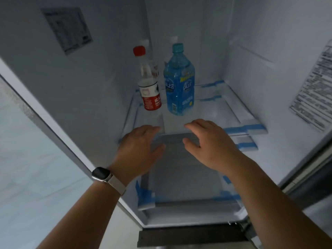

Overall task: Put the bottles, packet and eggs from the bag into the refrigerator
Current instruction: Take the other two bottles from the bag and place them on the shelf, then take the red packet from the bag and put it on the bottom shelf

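Two bottles stand upright on a glass shelf (221, 112) inside the open refrigerator. The clear bottle with a red cap and red label (150, 87) is on the left. The blue bottle with a teal cap (179, 85) is just to its right. My left hand (140, 150), with a watch on the wrist, hovers palm down at the shelf's front edge, fingers apart and holding nothing. My right hand (208, 144) is beside it, also spread and holding nothing. Both hands are nearer to me than the bottles and do not touch them. No bag, packet or eggs are in view.
The shelf edges carry blue tape strips (244, 128). A lower shelf (185, 177) lies under my hands. The fridge's left wall has a sticker (68, 29). The open door with a printed label (316, 90) is on the right. Pale floor shows at left.
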`<state>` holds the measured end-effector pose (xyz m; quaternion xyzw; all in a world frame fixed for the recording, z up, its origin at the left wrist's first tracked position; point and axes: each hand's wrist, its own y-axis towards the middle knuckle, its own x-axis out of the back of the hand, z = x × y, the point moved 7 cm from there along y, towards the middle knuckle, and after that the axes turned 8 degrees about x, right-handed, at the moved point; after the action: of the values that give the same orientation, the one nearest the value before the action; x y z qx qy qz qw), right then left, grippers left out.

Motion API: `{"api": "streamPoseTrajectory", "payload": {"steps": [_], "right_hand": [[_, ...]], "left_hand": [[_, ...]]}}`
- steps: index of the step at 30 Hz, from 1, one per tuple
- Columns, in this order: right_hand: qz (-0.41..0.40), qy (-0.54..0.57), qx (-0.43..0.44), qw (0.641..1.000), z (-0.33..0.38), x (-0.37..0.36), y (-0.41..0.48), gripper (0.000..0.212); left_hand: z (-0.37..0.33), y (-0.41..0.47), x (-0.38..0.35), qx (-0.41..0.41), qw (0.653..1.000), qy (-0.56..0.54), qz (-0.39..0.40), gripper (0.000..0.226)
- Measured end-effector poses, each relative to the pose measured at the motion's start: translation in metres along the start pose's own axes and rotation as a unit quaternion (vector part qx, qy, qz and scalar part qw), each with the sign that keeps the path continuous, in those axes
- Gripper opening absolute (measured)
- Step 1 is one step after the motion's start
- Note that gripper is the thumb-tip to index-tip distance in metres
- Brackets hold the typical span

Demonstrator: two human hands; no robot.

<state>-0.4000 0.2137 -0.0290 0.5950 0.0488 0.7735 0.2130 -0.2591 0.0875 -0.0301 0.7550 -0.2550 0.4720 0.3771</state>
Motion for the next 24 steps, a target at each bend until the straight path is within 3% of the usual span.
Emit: {"api": "streamPoseTrajectory", "payload": {"steps": [5, 14, 24], "right_hand": [[0.030, 0.010, 0.035, 0.999, 0.022, -0.009, -0.017, 0.055], [0.064, 0.031, 0.137, 0.988, 0.097, -0.021, -0.042, 0.060], [0.107, 0.029, 0.275, 0.955, 0.253, -0.051, -0.075, 0.056]], "left_hand": [[-0.003, -0.044, 0.001, 0.051, 0.996, 0.055, 0.042, 0.056], [0.017, -0.135, 0.048, 0.083, 0.988, 0.131, -0.007, 0.047], [0.091, -0.289, 0.115, 0.214, 0.965, 0.148, -0.027, 0.051]]}}
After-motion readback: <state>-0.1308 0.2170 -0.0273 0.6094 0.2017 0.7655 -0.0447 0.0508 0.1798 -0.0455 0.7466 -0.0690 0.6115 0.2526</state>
